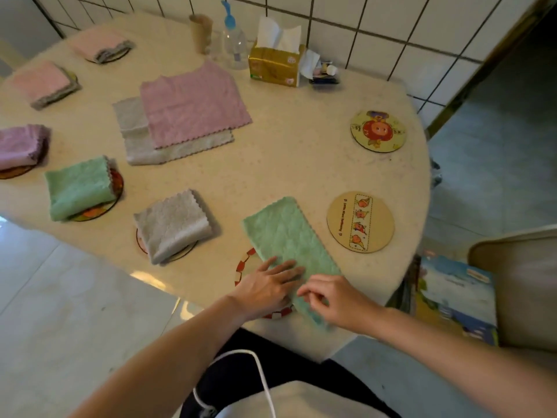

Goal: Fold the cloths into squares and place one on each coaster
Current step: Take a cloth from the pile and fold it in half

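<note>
A green cloth (284, 233), folded into a long strip, lies at the table's near edge, partly over a red-and-white checked coaster (243, 262). My left hand (268, 286) presses flat on its near end. My right hand (331, 297) pinches the cloth's near corner. Two bare coasters lie to the right: a tan one (360, 222) and a yellow one with a red figure (378, 130). Folded cloths rest on coasters to the left: grey (171, 226), green (79, 188), purple (19, 146), and two pink ones (45, 82) (101, 43). Unfolded pink (193, 104) and grey (180, 146) cloths lie stacked mid-table.
A tissue box (275, 63), a clear pump bottle (233, 45), a cardboard tube (200, 33) and small clutter (324, 73) stand along the tiled wall. A chair (518, 285) with a picture book (455, 297) is at the right. The table edge (422, 182) curves near the bare coasters.
</note>
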{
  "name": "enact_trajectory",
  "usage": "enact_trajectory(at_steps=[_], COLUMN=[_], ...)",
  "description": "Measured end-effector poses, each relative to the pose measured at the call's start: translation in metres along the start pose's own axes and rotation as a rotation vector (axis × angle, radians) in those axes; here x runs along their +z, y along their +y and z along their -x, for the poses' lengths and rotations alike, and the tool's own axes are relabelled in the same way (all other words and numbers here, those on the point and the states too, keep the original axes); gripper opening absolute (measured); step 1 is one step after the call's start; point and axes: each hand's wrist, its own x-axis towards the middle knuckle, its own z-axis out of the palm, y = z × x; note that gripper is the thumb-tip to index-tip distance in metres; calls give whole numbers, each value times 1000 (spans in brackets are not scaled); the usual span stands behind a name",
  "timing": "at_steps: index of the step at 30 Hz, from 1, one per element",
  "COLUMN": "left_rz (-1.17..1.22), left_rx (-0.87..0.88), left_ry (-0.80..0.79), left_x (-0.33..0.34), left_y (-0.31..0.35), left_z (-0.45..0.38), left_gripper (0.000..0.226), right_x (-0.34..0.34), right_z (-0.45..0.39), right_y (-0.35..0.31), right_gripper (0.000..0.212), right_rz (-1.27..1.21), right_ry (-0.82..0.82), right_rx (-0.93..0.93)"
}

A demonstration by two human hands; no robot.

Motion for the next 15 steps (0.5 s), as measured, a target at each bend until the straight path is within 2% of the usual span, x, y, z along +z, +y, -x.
enact_trajectory(at_steps=[3, 6, 7, 9, 11, 15], left_rz=[-5, -3, 8, -6, -41, -54], left_rx=[25, 42, 44, 47, 45, -54], left_ry=[55, 162, 196, 237, 250, 119], left_x=[4, 11, 13, 14, 18, 30], left_y=[-3, -16, -19, -23, -26, -20], left_z=[19, 38, 46, 58, 68, 70], left_gripper=[44, 32, 31, 31, 33, 71], right_x=[-5, -13, -13, -10, -1, 13], right_z=[2, 6, 6, 6, 5, 2], right_y=[10, 31, 36, 43, 46, 47], right_gripper=[39, 86, 95, 98, 92, 82], right_rz=[137, 493, 590, 701, 780, 807], right_ry=[-1, -122, -179, -232, -247, -280], right_rx=[20, 40, 42, -33, -141, -207])
